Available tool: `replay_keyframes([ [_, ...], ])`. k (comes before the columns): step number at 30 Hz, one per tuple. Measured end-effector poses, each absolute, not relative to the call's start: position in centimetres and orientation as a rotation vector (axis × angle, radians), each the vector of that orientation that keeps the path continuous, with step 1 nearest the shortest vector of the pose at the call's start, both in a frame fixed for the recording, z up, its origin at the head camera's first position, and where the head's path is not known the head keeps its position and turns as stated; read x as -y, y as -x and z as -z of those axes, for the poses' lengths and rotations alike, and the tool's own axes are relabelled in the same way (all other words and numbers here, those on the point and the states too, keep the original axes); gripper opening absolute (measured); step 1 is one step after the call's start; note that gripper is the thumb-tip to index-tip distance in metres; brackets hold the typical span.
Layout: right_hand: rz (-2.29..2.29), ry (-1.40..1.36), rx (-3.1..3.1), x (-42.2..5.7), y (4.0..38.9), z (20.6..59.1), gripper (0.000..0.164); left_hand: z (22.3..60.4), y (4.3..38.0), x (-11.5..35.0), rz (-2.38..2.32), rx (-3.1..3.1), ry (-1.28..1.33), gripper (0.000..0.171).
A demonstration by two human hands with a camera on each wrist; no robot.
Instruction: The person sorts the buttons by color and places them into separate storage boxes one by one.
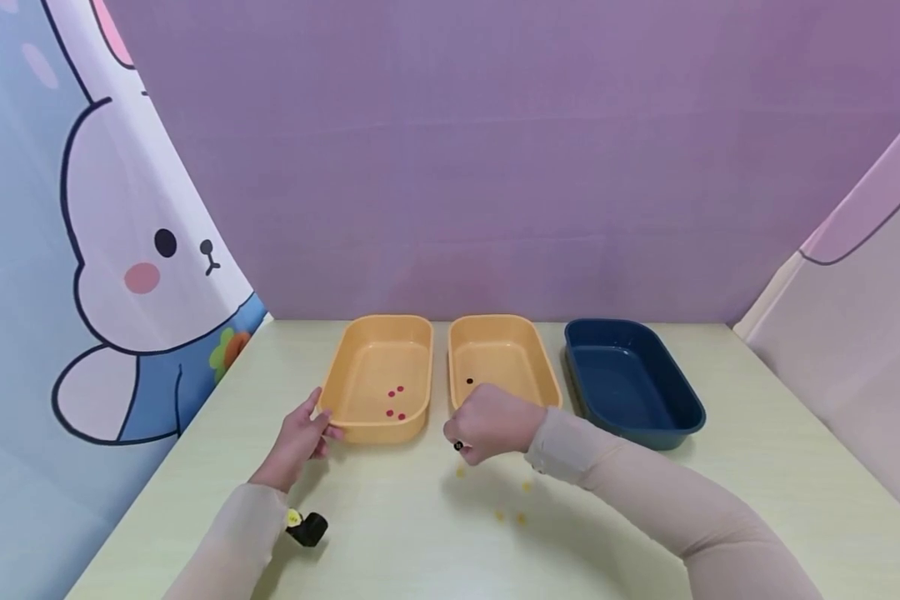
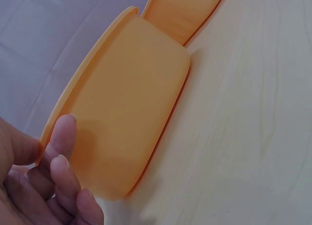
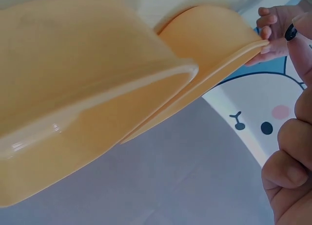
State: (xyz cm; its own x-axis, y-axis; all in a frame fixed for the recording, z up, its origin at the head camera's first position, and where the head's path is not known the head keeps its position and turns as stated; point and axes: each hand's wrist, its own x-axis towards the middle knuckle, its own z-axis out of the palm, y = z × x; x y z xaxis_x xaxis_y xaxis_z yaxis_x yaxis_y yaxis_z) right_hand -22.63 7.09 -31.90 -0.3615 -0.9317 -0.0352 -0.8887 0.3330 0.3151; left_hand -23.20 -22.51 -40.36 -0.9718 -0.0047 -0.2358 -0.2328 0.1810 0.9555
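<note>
"Purple cloth (image 1: 495, 167) hangs behind our pale table (image 1: 390, 542); what do we hold?"

"Our right hand (image 1: 492, 422) pinches a black button (image 1: 458, 446) by the near edge of the middle tray (image 1: 498, 358); our left hand (image 1: 300, 437) grips the left tray (image 1: 371, 362) at its near left corner."

Right grip (image 3: 296, 137) pinching black disc (image 3: 291, 32), left grip (image 3: 282, 25) holding orange bin (image 3: 209, 40)
</note>
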Motion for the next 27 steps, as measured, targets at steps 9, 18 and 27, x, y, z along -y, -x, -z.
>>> replay_keyframes([
  [9,0.39,-1.633,2.518,-7.4,23.2,31.3,0.01,40.3,23.3,22.5,-1.888,-2.264,0.239,0.061],
  [18,0.383,-1.6,2.517,-7.8,23.6,31.0,0.008,40.2,23.0,22.6,-1.896,-2.261,0.232,0.061],
  [27,0.422,-1.555,2.427,-8.6,24.5,31.2,0.012,40.1,23.0,22.6,-1.873,-2.276,0.243,0.06],
])
